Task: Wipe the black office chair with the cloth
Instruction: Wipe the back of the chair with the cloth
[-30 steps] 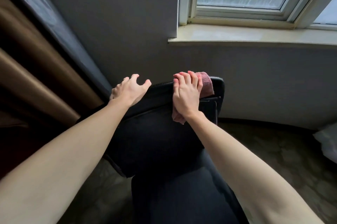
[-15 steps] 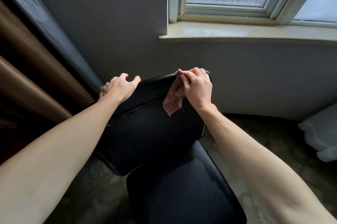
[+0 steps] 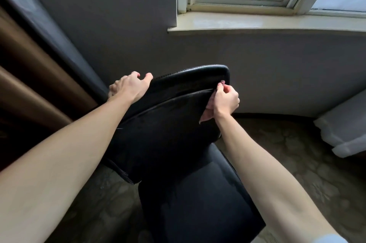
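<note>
The black office chair stands in front of me, its glossy backrest tilted toward the wall and its seat below. My left hand rests over the backrest's top left corner, fingers curled behind the edge. My right hand is at the backrest's right edge, just below the top corner, closed on a pink cloth. Most of the cloth is hidden by the hand; a fold hangs below it against the chair.
A grey wall with a pale window sill is just behind the chair. A brown curtain hangs at the left. Something white, like bedding, lies at the right on the patterned carpet.
My right hand has slid the cloth from the top middle of the backrest rightward and down onto its right edge. The left hand has kept its hold on the top left corner.
</note>
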{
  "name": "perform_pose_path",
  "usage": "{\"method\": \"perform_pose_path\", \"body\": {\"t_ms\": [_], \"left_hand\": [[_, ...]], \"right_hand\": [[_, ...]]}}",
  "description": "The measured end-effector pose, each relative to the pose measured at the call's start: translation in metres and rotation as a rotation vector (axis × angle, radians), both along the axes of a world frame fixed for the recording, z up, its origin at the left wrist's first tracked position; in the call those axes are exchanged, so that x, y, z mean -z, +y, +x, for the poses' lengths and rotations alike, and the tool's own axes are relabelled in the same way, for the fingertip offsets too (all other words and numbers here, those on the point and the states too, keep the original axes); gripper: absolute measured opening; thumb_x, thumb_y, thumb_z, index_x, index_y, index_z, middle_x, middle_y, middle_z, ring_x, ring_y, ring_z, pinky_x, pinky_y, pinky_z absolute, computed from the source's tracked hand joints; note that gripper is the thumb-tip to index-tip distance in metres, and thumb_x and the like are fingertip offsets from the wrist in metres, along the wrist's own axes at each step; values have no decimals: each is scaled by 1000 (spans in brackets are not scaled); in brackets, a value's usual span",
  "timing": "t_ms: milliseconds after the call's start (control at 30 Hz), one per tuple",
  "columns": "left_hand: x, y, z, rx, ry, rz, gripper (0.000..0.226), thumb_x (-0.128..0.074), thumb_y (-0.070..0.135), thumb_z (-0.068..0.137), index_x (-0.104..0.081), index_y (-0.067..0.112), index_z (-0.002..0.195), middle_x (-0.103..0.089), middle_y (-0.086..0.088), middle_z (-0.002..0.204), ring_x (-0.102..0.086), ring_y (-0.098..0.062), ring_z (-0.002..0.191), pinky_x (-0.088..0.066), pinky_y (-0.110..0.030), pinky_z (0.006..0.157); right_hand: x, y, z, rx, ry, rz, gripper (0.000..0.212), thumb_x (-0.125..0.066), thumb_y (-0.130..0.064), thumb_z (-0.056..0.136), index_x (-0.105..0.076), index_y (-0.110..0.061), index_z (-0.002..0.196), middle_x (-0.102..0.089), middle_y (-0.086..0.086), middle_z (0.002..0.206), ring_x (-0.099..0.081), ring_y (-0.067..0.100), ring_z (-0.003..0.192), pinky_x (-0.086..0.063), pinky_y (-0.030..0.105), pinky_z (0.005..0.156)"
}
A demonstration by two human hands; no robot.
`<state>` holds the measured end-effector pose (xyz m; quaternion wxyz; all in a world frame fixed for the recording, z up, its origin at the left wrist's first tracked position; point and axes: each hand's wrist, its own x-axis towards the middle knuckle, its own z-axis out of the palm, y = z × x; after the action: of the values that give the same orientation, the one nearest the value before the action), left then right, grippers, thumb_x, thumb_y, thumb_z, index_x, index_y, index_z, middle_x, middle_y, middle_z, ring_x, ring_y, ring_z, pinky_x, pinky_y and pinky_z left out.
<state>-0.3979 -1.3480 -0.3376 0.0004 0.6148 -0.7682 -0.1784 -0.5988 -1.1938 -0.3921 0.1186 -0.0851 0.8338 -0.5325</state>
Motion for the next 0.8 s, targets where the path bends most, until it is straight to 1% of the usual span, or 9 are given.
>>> {"method": "perform_pose_path", "body": {"t_ms": [167,233,300,400,533,600,667,733,800], "left_hand": [[2,-3,-3,37,-30,-14,65,-20,63,92,-48,32,142,-56,-11,138,-50,-39,125,-32,-48,105],[1,-3,-4,44,-37,-17,64,-19,62,92,-48,32,142,-56,-11,138,-50,-40,124,-32,-50,108],[1,-4,-4,45,-41,-16,64,-19,62,92,-48,33,142,-56,-11,138,-50,-40,124,-33,-50,108],[1,-3,-2,41,-43,-8,64,-19,63,92,-48,33,142,-56,-10,138,-50,-39,124,-33,-47,105],[0,-3,-4,36,-36,-7,65,-20,66,90,-49,35,140,-57,-9,137,-51,-38,123,-34,-46,102],[1,-3,-4,32,-33,-5,66,-20,67,90,-49,35,139,-57,-9,137,-51,-38,123,-34,-45,102],[2,-3,-3,27,-29,-1,67,-20,68,89,-49,35,139,-57,-9,137,-50,-38,123,-34,-45,101],[2,-3,-3,24,-26,5,66,-20,68,90,-49,35,140,-57,-8,137,-50,-38,124,-34,-45,100],[0,-1,-5,21,-26,9,65,-20,66,91,-50,35,139,-57,-8,137,-50,-38,124,-33,-45,101]], "right_hand": [[10,-4,24,-65,46,-43,27,-55,-32,96,-74,-18,109,-69,4,113,-60,22,109,-39,32,99],[13,-6,35,-116,95,-74,23,-58,-28,95,-75,-17,108,-70,2,109,-61,19,104,-40,31,98],[18,-8,42,-153,119,-120,20,-62,-25,92,-77,-15,102,-71,1,101,-64,17,98,-45,32,95],[21,-7,44,-187,64,-159,20,-65,-31,90,-78,-17,95,-71,-5,93,-65,11,92,-50,35,92],[17,-1,34,-219,33,-144,20,-64,-37,92,-76,-21,92,-71,-10,88,-65,7,91,-47,25,86],[13,-1,30,-192,13,-103,19,-62,-37,93,-71,-20,90,-69,-11,84,-62,9,88,-43,25,83],[11,-4,26,-129,-4,-67,21,-60,-39,93,-69,-20,89,-66,-10,83,-58,11,86,-44,29,86],[12,-7,24,-68,-28,-62,22,-59,-40,93,-67,-20,90,-64,-10,82,-56,12,85,-44,32,86],[14,-10,28,-27,-23,-71,22,-59,-39,94,-66,-18,92,-63,-10,81,-55,12,84,-42,32,84]]}}
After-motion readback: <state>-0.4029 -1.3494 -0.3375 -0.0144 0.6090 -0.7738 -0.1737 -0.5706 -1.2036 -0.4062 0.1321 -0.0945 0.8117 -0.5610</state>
